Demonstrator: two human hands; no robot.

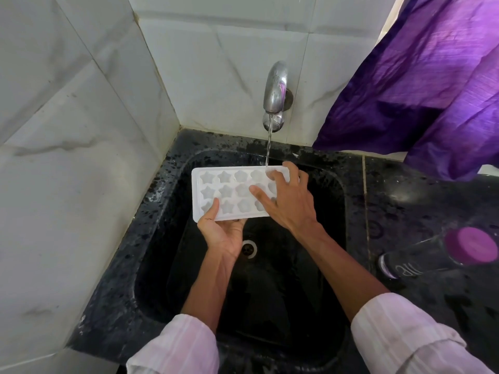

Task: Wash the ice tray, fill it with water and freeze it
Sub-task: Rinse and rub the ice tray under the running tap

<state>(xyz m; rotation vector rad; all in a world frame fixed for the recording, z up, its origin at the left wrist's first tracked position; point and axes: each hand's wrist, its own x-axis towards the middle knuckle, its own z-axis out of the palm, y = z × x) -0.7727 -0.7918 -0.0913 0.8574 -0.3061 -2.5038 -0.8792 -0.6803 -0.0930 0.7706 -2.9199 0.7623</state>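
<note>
Pink sleeves (175, 344) over black sink (162, 201), white tiles (67, 130); left fingers (213, 209) grip ice tray (226, 193), right fingers (259, 192) spread.

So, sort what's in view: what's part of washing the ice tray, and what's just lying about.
In use: ice tray, held by the left hand, right hand on top; running tap; sink.
Lying about: purple-capped bottle on the counter; purple cloth.

Looks like a home kitchen corner, probably: black speckled stone sink (167, 184), chrome tap (275, 90) running, white marbled tiles (81, 103), purple curtain (418, 90).
</note>
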